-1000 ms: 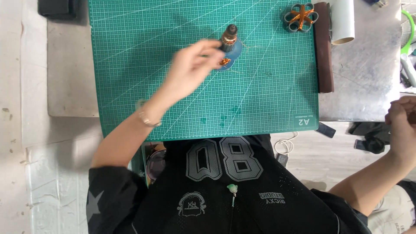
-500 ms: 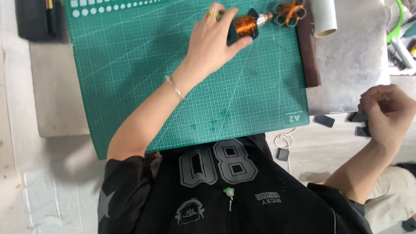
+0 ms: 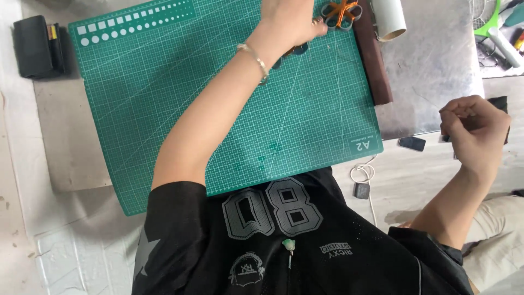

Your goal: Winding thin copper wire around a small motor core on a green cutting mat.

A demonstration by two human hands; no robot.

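Note:
My left hand (image 3: pixel 289 22) reaches to the far edge of the green cutting mat (image 3: pixel 191 109), its fingers closed over a small dark and orange part (image 3: pixel 297 50) that is mostly hidden under the palm. Just right of the fingertips lies a small orange and grey drone frame (image 3: pixel 339 12). A thin bracelet sits on that wrist. My right hand (image 3: pixel 475 128) hangs off the table's right side above the floor, with its fingers curled into a loose fist and nothing visible in them.
A brown strip (image 3: pixel 374 60) lies along the mat's right edge beside a white tube (image 3: pixel 390 19) and a grey metal sheet (image 3: pixel 436 65). A black case (image 3: pixel 35 46) sits far left. On the floor are a small black piece (image 3: pixel 412 143) and a white cable (image 3: pixel 361 173).
My left hand has carried the small dark and orange part from mid-mat up to the far edge beside the drone frame. The right hand stays curled at the right.

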